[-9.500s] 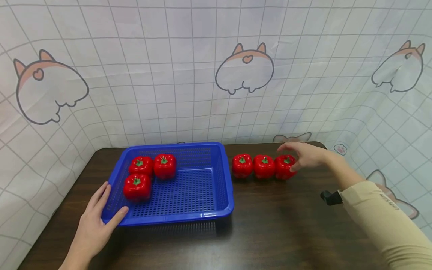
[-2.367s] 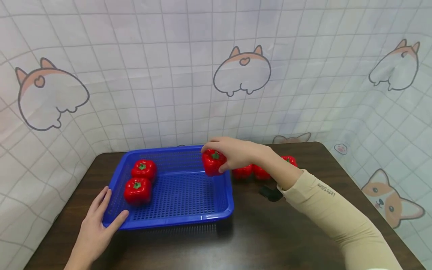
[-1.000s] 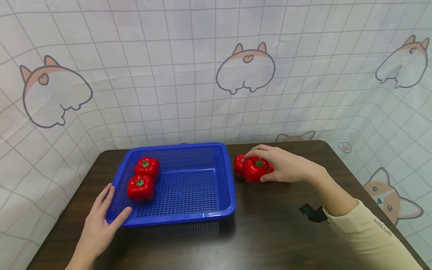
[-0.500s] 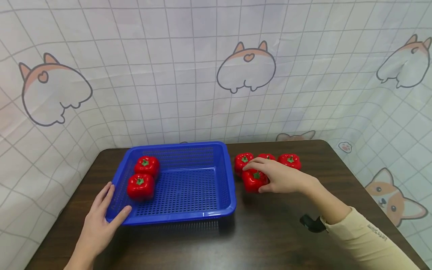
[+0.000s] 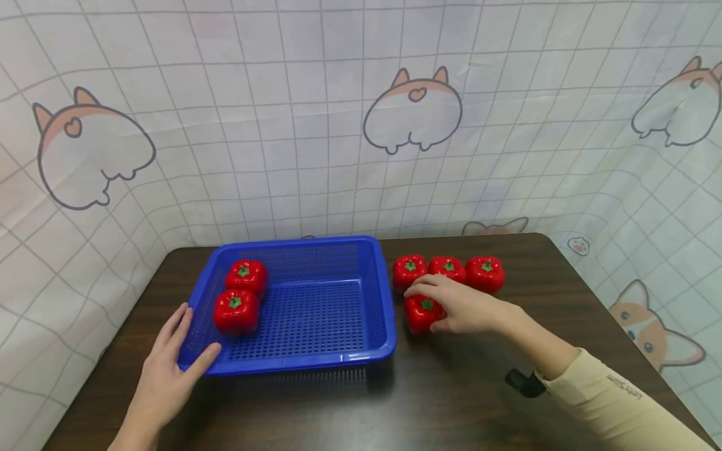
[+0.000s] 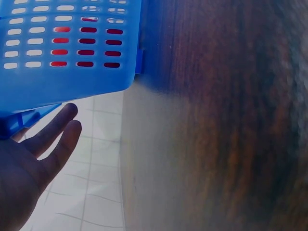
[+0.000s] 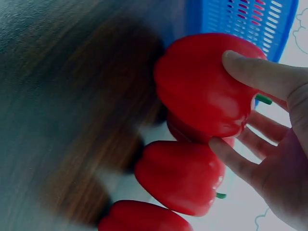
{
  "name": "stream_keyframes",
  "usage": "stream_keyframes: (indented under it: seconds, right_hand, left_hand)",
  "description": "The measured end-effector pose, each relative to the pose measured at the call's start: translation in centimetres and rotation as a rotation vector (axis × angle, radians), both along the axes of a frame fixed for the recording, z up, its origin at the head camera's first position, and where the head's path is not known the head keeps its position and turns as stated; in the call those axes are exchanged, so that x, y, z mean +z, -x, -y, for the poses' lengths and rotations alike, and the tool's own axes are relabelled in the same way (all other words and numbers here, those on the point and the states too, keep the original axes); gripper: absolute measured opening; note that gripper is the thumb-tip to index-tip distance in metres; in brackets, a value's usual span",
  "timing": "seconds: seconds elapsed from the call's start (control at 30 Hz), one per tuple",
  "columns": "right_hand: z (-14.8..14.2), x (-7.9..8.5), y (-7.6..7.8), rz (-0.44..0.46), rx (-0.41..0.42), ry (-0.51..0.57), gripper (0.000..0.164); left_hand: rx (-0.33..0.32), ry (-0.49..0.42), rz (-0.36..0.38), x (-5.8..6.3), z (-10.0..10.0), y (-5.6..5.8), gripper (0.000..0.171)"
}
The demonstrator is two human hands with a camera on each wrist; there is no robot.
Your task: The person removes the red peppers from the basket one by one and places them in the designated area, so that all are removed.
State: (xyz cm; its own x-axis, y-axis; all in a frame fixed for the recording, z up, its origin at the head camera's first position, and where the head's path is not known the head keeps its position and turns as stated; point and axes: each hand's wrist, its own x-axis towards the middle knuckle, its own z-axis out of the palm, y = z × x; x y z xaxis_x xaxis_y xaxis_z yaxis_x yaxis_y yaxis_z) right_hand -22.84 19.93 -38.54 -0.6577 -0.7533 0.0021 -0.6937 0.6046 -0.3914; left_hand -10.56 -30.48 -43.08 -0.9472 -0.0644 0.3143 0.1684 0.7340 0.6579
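The grip of the right hand [image 5: 465, 305], right of centre in the head view, has thumb and fingertips bent round a glossy red pepper [image 5: 420, 318], its green stem upward. That pepper sits just right of the blue basket [image 5: 338, 358] and in front of a row of three peppers [image 5: 449, 268]. The basket fills the left-centre of the frame, with a rear pepper [image 5: 246, 277] and a front pepper [image 5: 235, 315] along its left side; the left hand [image 5: 163, 382], lower left, rests at its near-left corner, fingers spread and thumb over the rim. All stand on the dark tabletop [image 5: 429, 407]. The smooth skin held mostly by fingertips could slip if the pinch loosens, and the knuckles lie so near the row that a sideways sweep might knock a pepper out of line. A hard push by the left hand could slide the basket toward the held pepper. Whether the held pepper's base touches the tabletop is hard to tell; the right hand covers part of its right side. In the right wrist view the lowest pepper is cut off, and in the left wrist view only red patches show through the basket's slots.
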Motion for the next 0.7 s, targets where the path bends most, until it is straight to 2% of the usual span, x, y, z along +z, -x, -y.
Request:
stream_keyframes:
  seconds: [0.43, 0.7]
  right_hand:
    - [0.16, -0.57, 0.42, -0.108, -0.02, 0.032, 0.065]
    - [0.03, 0.13, 0.58, -0.089, -0.074, 0.025, 0.069]
  left_hand:
    - [0.004, 0.005, 0.0, 0.11, -0.13, 0.0, 0.083]
    - [-0.002, -0.002, -0.009, 0.01, -0.17, 0.0, 0.083]
